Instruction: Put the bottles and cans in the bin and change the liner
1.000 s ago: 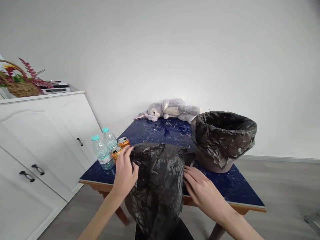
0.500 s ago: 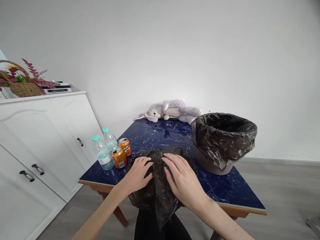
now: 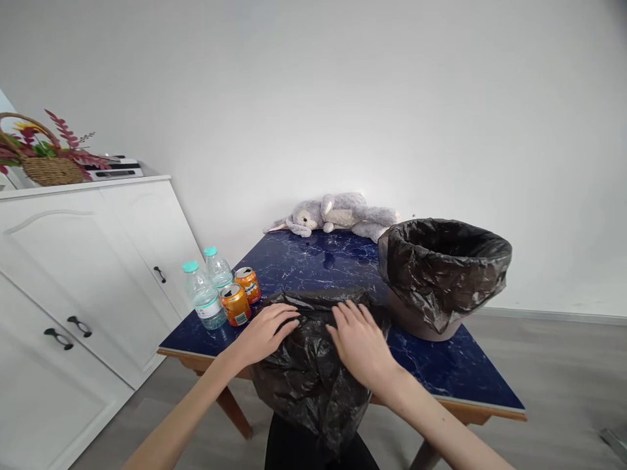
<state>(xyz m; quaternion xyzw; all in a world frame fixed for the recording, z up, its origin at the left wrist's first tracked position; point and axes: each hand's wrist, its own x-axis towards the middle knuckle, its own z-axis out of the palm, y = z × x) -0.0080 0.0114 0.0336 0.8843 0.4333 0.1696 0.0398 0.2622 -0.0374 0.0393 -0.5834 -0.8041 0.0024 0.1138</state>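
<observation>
A crumpled black garbage bag (image 3: 313, 365) spreads over the table's front edge and hangs down above my lap. My left hand (image 3: 267, 331) lies on the bag's upper left, fingers stretched and thumb apart. On the upper right of the same bag rests my right hand (image 3: 361, 343), its fingers spread and thumb to the side. I cannot tell what is under the bag. Just left of it stand two orange drink cans (image 3: 235, 305) and two clear bottles (image 3: 204, 297) with turquoise caps.
A bin (image 3: 421, 321) lined with a black bag (image 3: 448, 277) stands on the right of the blue marbled table (image 3: 313, 264). A grey plush rabbit (image 3: 343, 214) lies at the back against the wall. At left is a white cabinet (image 3: 93, 261) bearing a flower basket (image 3: 51, 171).
The bunched bag between my hands has been spread flatter, its upper edge now straighter. My right hand has shifted slightly right, and its fingers point more forward.
</observation>
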